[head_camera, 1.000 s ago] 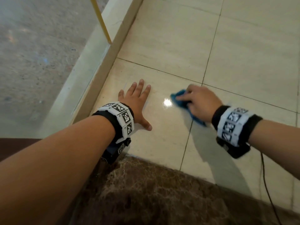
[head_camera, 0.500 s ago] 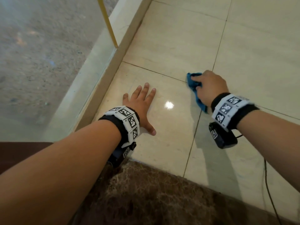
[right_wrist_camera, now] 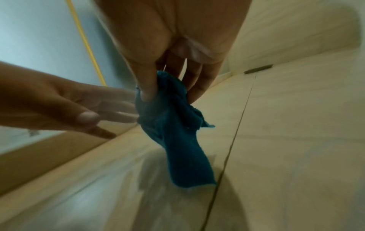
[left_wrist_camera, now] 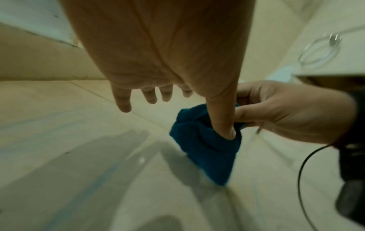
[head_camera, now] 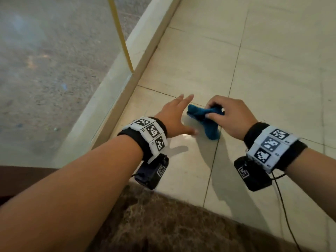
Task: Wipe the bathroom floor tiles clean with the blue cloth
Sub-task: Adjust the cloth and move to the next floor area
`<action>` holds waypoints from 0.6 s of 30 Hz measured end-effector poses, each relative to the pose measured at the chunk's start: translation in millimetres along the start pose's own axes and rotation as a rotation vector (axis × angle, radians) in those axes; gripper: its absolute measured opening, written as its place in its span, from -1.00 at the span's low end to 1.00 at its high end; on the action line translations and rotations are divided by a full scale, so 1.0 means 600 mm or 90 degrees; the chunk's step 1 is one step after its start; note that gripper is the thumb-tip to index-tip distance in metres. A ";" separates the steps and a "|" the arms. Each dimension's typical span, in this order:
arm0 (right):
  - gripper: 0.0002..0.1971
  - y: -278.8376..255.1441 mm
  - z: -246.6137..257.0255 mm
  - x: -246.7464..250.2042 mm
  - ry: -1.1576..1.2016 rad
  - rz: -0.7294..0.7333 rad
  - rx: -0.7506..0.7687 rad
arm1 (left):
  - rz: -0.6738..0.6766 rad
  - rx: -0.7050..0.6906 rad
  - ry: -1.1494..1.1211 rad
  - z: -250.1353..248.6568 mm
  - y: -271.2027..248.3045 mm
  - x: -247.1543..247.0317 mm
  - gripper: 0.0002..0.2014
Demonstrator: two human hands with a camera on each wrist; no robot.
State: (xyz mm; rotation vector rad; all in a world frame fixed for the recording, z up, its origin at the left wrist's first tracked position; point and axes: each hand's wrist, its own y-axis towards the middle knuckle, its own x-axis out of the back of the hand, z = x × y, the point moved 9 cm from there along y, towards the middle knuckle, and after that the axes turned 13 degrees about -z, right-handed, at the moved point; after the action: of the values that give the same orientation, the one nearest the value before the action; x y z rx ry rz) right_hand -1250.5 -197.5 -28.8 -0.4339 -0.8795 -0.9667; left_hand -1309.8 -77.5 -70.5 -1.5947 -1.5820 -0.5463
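Observation:
The blue cloth (head_camera: 207, 120) hangs bunched above the cream floor tiles (head_camera: 272, 88), pinched between the thumb and fingers of my right hand (head_camera: 231, 117). Its lower corner droops toward a tile joint. My left hand (head_camera: 174, 117) hovers just left of the cloth with straight, spread fingers and holds nothing. In the left wrist view the left thumb lies against the cloth (left_wrist_camera: 207, 143), beside my right hand (left_wrist_camera: 286, 112). In the right wrist view the cloth (right_wrist_camera: 177, 129) dangles from the right thumb and fingers (right_wrist_camera: 146, 87), with the left hand (right_wrist_camera: 65, 106) stretched out beside it.
A glass partition (head_camera: 54, 79) with a yellow edge strip (head_camera: 121, 37) stands on a raised cream curb (head_camera: 112, 99) to the left. A dark brown marble sill (head_camera: 163, 224) runs along the near edge. A black cable (head_camera: 285, 211) trails from the right wrist.
My right hand has lifted the cloth off the tiles and brought it left and nearer. My left hand has risen from the floor and moved right, up to the cloth.

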 end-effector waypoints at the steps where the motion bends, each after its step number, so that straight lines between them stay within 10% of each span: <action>1: -0.90 0.007 0.003 0.016 0.016 -0.002 0.001 | -0.020 -0.010 -0.059 -0.017 0.003 0.009 0.04; 12: -0.75 0.026 0.063 0.097 0.131 -0.036 0.116 | -0.137 -0.036 -0.105 -0.055 0.008 0.072 -0.78; 18: -0.90 0.005 0.017 0.068 0.052 0.085 0.059 | -0.150 -0.004 -0.165 -0.042 -0.003 0.079 -0.86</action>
State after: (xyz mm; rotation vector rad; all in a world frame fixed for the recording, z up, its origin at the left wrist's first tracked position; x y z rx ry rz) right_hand -1241.7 -210.5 10.3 -0.3673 -0.8076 -0.8123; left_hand -1300.1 -68.2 -18.6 -1.5413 -1.9797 -0.4826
